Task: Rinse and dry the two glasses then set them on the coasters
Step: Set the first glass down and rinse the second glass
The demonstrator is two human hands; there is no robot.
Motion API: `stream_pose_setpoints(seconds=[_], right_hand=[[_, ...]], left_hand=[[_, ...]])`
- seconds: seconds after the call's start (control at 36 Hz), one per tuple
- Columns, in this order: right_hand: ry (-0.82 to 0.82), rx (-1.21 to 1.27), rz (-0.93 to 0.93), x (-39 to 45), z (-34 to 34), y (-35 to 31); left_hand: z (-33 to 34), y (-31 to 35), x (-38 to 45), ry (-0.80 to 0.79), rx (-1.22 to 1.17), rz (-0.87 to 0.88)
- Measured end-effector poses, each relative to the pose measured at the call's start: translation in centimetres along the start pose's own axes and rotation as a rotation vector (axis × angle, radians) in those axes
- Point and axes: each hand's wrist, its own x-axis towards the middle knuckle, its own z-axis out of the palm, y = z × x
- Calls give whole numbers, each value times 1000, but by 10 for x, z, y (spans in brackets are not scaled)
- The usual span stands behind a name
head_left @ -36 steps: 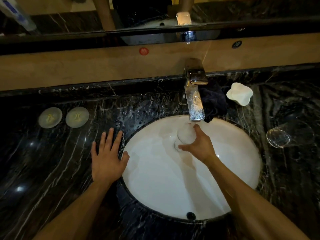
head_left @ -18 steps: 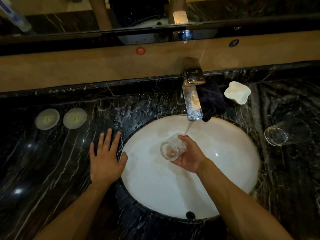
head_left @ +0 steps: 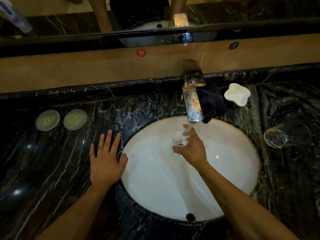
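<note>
My right hand [head_left: 192,149] grips a clear glass [head_left: 178,138] over the white sink [head_left: 155,187], right under the chrome tap [head_left: 193,101], whose running water falls into the glass. My left hand [head_left: 105,160] lies flat with fingers spread on the black marble counter [head_left: 43,170], at the sink's left rim. The second clear glass [head_left: 280,137] lies on its side on the counter, right of the sink. Two round pale coasters [head_left: 47,120] [head_left: 75,119] sit side by side at the far left of the counter.
A white soap dish [head_left: 237,94] stands behind the sink on the right. A dark cloth [head_left: 212,104] lies bunched beside the tap. A beige ledge and a mirror run along the back, with a tube [head_left: 15,18] at the top left.
Half a second ago my right hand held the glass tilted sideways, lower in the sink; it has since moved back up under the water stream. My left hand has stayed flat.
</note>
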Motion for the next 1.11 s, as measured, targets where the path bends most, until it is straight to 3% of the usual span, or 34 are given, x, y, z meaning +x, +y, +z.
stream_pose_setpoints(seconds=[0.14,0.28,0.44,0.56,0.67,0.78,0.89,1.03,1.11], right_hand=[[78,-145,-82,12,-32,0],[-183,-235,-165,17,-46,-8],[90,-107,-138,17,-30,-12],[35,-136,-124,17,-37,-2],[119,-75,-106,14,-34,0],[-23,-96,-109,17,-29,3],[114,-39,-91,17,-27,4],[-25,-141,-70,21,-34,10],[96,-54,-59,21,-30,10]], left_hand=[[0,0,-1,0,-1,-1],[0,-1,0,-10,-4,-5],[0,-1,0,-11,3,-3],[0,-1,0,-7,-3,0],[-1,1,0,-5,-7,-2],[0,-1,0,-10,0,-2],[0,0,0,-11,4,-9],[1,-1,0,-8,4,-3],[1,-1,0,-7,0,3]])
